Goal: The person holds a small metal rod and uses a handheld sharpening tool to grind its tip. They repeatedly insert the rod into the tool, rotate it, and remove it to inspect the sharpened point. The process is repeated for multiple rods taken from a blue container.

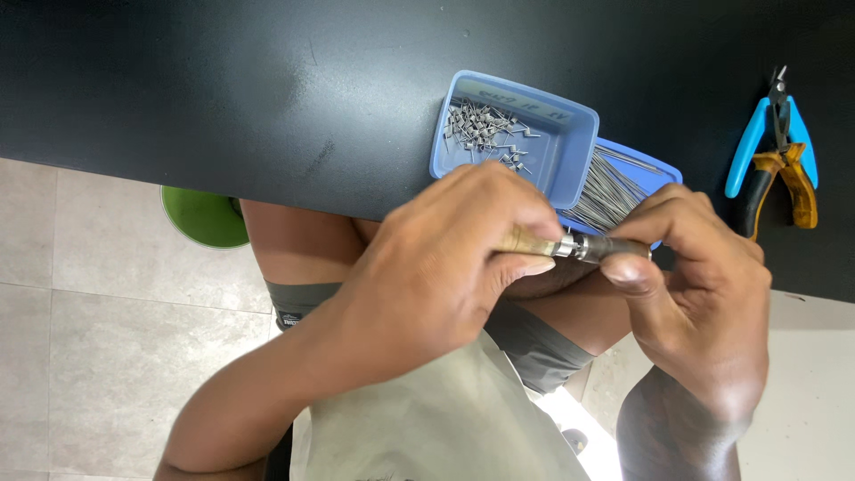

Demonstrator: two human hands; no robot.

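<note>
**Wood-handled hand tool gripped in both hands, just off the surface edge**

Wood and metal: a small tool [570, 246] w/ a pale wooden handle and a steel collar/tip sits crosswise between both hands, held over the lap, just in front of the black surface [267, 89]. Left hand [436, 267] is wrapped tight round the wooden end, thumb along the shaft. Right hand [704, 276] pinches the dark metal end, thumb and fingers closed on it. Hands nearly touch, w/ only the steel collar showing between them. Whether a wire is loaded in the tip: can't tell, fingers cover it.

Doing it well, as I judge it: keep the left grip firm and steady, let the right do the fine work at the tip, and hold the tool level so nothing slips out. Working close to the trays keeps reach short.

Around: blue tray [534, 134] on the surface holds small bent wire pieces [485, 129], heaped at its left end. A 2nd blue tray [655, 174] tucked partly under it holds straight wire lengths [606, 191], right behind the tool. Blue-handled cutters [768, 125] and orange-handled pliers [784, 183] lie well to the right. Green bucket [203, 218] sits on the tiled floor below, left.

In the way: straight wires fan toward the right knuckles and could snag. Trays overhang near the surface edge, so an elbow bump could tip them.
</note>
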